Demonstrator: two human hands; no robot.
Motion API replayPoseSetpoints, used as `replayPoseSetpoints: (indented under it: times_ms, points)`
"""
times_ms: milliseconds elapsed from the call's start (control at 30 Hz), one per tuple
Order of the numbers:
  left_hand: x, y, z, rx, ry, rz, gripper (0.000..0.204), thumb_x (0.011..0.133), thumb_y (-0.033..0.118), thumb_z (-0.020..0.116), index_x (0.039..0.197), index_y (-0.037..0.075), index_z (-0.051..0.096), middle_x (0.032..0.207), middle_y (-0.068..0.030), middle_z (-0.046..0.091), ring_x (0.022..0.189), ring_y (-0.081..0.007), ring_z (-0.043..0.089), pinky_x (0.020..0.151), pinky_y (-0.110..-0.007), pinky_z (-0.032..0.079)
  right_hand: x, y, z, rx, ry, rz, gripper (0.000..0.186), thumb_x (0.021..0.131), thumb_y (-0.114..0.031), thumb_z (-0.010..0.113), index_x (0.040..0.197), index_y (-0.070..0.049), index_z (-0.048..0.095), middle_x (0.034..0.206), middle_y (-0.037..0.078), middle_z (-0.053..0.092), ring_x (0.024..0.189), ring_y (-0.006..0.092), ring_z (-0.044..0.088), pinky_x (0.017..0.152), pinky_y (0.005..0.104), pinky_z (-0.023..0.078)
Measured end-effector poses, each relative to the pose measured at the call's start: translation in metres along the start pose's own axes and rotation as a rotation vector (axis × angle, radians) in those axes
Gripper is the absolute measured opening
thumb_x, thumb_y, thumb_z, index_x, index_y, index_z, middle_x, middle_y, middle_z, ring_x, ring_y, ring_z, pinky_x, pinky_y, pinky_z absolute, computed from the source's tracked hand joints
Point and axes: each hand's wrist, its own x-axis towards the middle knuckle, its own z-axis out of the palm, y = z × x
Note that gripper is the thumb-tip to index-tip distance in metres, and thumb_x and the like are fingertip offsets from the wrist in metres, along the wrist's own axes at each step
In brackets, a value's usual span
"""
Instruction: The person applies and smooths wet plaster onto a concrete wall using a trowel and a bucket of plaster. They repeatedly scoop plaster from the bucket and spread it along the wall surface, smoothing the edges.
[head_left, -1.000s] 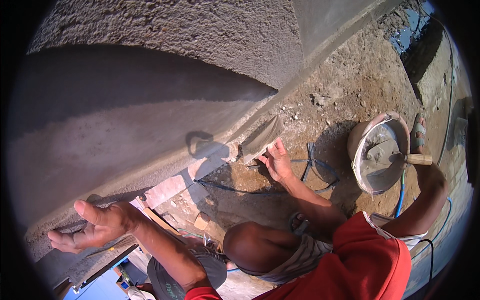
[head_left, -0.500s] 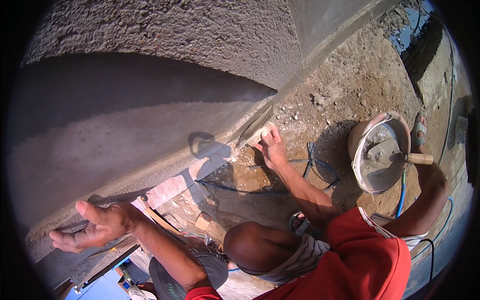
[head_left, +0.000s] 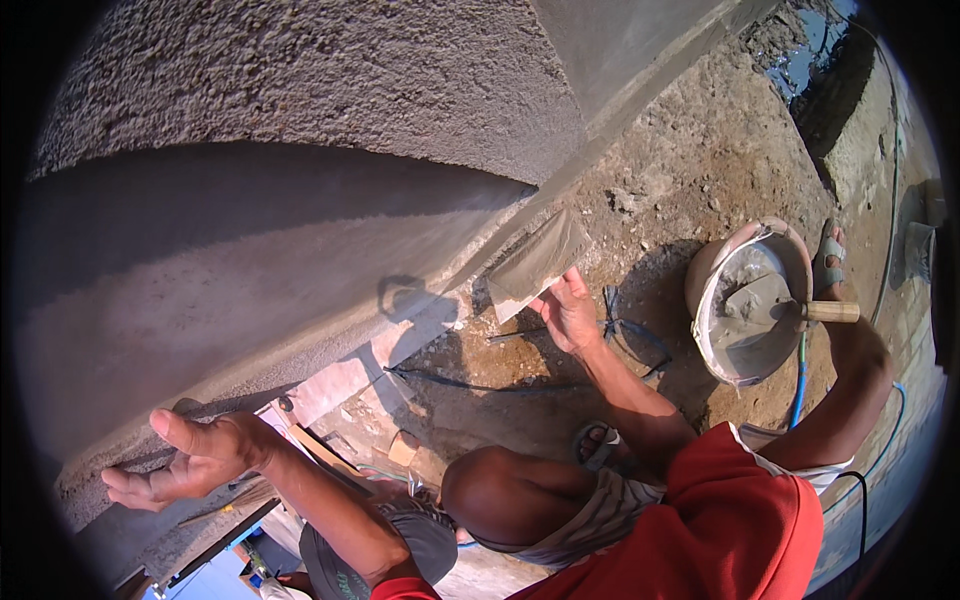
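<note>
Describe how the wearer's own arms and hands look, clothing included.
The left hand and right hand are bare, with no gloves or wristwatch visible. The left forearm and right forearm are uncovered. A red sleeve shows at the lower edge, matching the red shirt.

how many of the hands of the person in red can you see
2. The bare, open left hand is at the picture's lower left, by the grey plastered wall; the bare right hand is near the centre, gripping a flat, rectangular grey plate.
</note>
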Motion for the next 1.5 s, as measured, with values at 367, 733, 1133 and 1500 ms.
replayPoseSetpoints:
  times_ms: [367, 733, 1133, 1500]
  points:
    - [-0.001, -0.002, -0.002, 0.027, -0.024, -0.016, 0.069, 0.077, 0.032, 0.068, 0.131, -0.002, 0.041, 0.138, -0.022, 0.028, 0.134, -0.0311, 0.018, 0.105, -0.045, 0.02, 0.058, -0.005, -0.041, -0.037, 0.146, 0.022, 0.044, 0.092, -0.01, 0.049, 0.134, -0.014, 0.037, 0.115, 0.003, 0.056, 0.101, 0.0218, 0.058, 0.08, 0.0458, 0.052]
    - [0.0, 0.0, -0.001, 0.024, -0.018, -0.04, 0.069, 0.078, 0.032, 0.068, 0.131, -0.002, 0.041, 0.137, -0.0208, 0.03, 0.135, -0.0292, 0.016, 0.104, -0.045, 0.022, 0.026, 0.006, 0.023, -0.114, 0.099, -0.04, 0.046, 0.089, -0.013, 0.058, 0.132, -0.014, 0.04, 0.115, -0.001, 0.057, 0.099, 0.0112, 0.057, 0.079, 0.0341, 0.05]
    - [0.0, 0.002, -0.002, 0.056, -0.014, -0.003, 0.067, 0.079, 0.028, 0.068, 0.131, -0.003, 0.04, 0.137, -0.0209, 0.032, 0.134, -0.0306, 0.019, 0.105, -0.045, 0.022, 0.037, -0.055, -0.035, -0.024, 0.067, -0.056, 0.041, 0.092, -0.018, 0.053, 0.131, -0.013, 0.04, 0.121, 0.005, 0.054, 0.105, 0.0225, 0.057, 0.08, 0.0454, 0.053]
    - [-0.001, 0.002, -0.001, 0.074, -0.028, 0.0, 0.067, 0.08, 0.028, 0.067, 0.132, -0.002, 0.039, 0.138, -0.021, 0.031, 0.135, -0.03, 0.018, 0.105, -0.045, 0.021, 0.087, -0.065, -0.046, -0.135, 0.22, -0.023, 0.039, 0.092, -0.011, 0.048, 0.13, -0.013, 0.044, 0.113, 0.005, 0.058, 0.094, 0.0227, 0.062, 0.069, 0.0409, 0.055]
